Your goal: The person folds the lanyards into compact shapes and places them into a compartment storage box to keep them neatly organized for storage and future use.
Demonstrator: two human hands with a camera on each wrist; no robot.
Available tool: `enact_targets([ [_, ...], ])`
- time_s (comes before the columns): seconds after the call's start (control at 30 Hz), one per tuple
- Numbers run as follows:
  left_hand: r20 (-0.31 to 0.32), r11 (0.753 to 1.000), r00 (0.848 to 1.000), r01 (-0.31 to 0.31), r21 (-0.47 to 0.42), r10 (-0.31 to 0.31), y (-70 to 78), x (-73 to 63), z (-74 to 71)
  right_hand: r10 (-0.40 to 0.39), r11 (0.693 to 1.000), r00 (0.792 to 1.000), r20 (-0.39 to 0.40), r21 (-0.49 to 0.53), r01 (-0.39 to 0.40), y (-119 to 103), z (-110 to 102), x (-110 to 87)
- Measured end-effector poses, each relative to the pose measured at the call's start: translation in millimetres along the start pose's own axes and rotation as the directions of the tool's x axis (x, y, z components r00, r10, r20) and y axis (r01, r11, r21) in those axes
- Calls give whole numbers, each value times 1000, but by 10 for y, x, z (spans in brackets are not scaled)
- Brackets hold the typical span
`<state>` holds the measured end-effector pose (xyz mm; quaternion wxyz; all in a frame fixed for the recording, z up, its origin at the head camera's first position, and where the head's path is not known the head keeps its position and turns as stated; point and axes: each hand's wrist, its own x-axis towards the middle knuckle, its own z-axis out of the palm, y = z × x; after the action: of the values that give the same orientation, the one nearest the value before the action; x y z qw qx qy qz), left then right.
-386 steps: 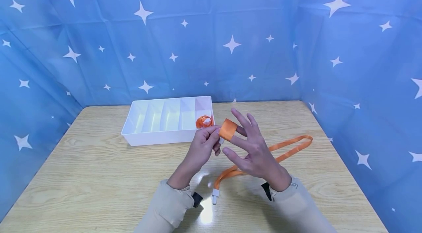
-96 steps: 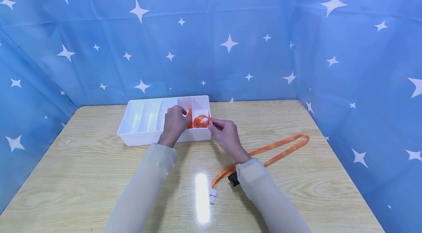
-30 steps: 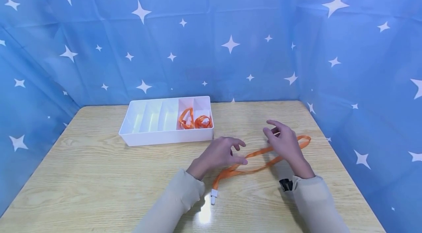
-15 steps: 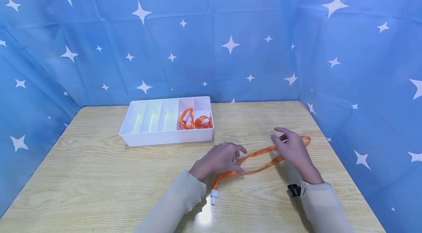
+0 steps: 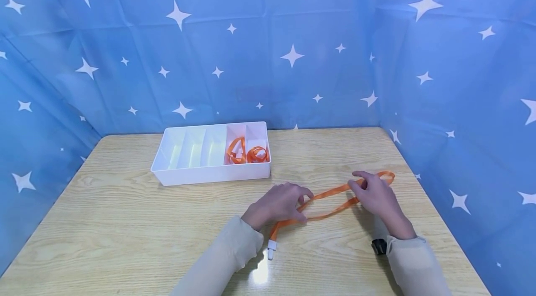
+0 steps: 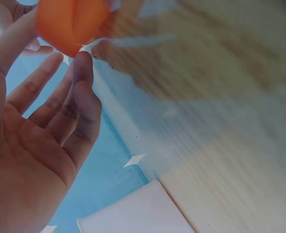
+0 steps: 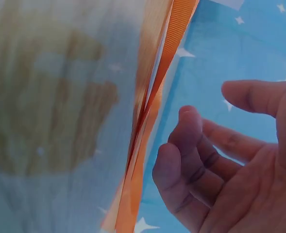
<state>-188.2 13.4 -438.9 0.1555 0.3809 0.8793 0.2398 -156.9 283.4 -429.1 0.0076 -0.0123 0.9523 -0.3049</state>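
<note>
An orange lanyard [image 5: 331,192] lies as a long loop on the table, its white clip [image 5: 271,245] toward the front. Over its clip-side part is my left hand [image 5: 277,203], thumb and forefinger spread about the straps. The left wrist view has the orange strap [image 6: 72,24] blurred between those digits, without a clear pinch. My right hand [image 5: 378,197] hovers over the far part of the loop, fingers loosely bent. In the right wrist view the strap [image 7: 174,39] runs beside its fingertips, not between them. How near the hand is to it is hard to tell.
A white divided tray [image 5: 209,176] stands at the back of the wooden table [image 5: 125,221]. Its two rightmost compartments hold a loosely looped orange lanyard [image 5: 237,160] and a coiled orange lanyard [image 5: 257,159]. A blue starry curtain [image 5: 251,54] hangs behind and at both sides.
The second lanyard, handled earlier, now rests in the tray. Both hands have left the tray for the lanyard on the table. The right hand has lowered and shifted right along it.
</note>
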Motion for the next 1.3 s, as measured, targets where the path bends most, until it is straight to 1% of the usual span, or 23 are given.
enact_targets([
  [0.13, 12, 1000, 1000, -5, 3, 5, 1, -3, 1, -5, 1000, 1000, 22, 9, 5, 36, 6, -1],
  [0.27, 24, 1000, 1000, 3, -5, -3, 3, -8, -3, 6, 1000, 999, 47, 20, -7, 56, 6, -6],
  [0.4, 41, 999, 999, 15, -29, -14, 0, -12, -6, 17, 999, 996, 93, 26, -19, 69, -10, -18],
  [0.53, 53, 998, 998, 19, -54, -16, -15, -13, -10, 19, 998, 987, 158, 61, -29, 62, -27, -36],
  [0.63, 46, 998, 999, 14, -66, -11, -25, -26, -19, 20, 997, 979, 202, 69, -35, 55, -31, -46],
  [0.77, 30, 998, 1000, 3, -65, -1, -38, -41, -33, 8, 998, 971, 239, 61, -23, 69, -30, -43],
  [0.9, 25, 997, 1000, 1, -73, 1, -46, -48, -54, -13, 998, 967, 255, 68, -5, 94, -22, -33],
  [1.07, 1, 998, 1000, -11, -64, 11, -50, -48, -85, -37, 998, 958, 285, 66, 18, 100, 11, -30],
  [1.17, -16, 998, 1000, -17, -57, 16, -51, -46, -111, -52, 997, 952, 303, 71, 31, 70, 30, -29],
  [1.3, -40, 997, 999, -24, -72, 21, -52, -49, -151, -61, 998, 948, 313, 53, 47, 13, 53, -21],
])
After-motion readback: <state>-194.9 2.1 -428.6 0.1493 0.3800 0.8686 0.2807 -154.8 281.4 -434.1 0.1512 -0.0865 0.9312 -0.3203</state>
